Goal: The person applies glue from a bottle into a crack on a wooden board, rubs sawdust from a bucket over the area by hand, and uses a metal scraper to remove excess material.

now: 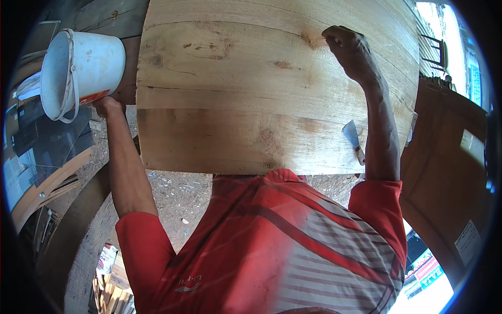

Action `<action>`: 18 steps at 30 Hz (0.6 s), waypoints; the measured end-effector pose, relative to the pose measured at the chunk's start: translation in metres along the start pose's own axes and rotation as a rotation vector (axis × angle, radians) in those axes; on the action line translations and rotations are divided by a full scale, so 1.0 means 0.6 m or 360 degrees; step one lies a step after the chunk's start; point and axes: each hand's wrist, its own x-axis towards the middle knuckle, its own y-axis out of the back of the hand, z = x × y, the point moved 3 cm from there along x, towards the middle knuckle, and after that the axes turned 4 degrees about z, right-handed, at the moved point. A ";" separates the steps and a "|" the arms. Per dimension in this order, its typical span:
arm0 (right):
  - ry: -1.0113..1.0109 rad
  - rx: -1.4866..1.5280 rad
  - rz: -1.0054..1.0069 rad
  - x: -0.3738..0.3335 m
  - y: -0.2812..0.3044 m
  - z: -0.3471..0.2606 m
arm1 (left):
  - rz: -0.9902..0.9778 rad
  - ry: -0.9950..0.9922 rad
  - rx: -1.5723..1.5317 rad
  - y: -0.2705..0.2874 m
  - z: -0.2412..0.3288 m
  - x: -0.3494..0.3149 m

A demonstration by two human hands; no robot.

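Observation:
At the left, a white plastic bucket point(97, 63) with a white carrying handle has its mouth toward the left edge. My left hand point(109, 106) is closed at the bucket's lower side, its fingers mostly hidden by it. My right hand point(348, 46) is curled shut over the far right part of a pale wooden board point(209, 125), beside a reddish-brown stain. Whatever those fingers hold, if anything, is hidden. Near my right forearm, a putty knife point(353, 138) with a metal blade lies on the board.
A large brown panel point(444, 162) stands to the right. Dark sheets with glossy surfaces point(47, 136) are at the left, above a curved wooden edge. Wood strips point(112, 295) lie low at the left. Debris-strewn ground point(180, 201) shows under the board's near edge.

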 end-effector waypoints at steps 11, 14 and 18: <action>-0.0064 0.0008 -0.0005 -0.012 -0.001 0.029 | 0.0063 -0.0057 0.0205 0.002 -0.004 0.015; -0.0088 -0.0058 -0.0058 -0.016 -0.003 0.020 | 0.0042 0.0064 0.0053 -0.001 -0.008 0.004; -0.0037 -0.0101 0.0049 -0.018 -0.007 0.036 | 0.0029 -0.0235 0.0379 -0.003 -0.015 0.036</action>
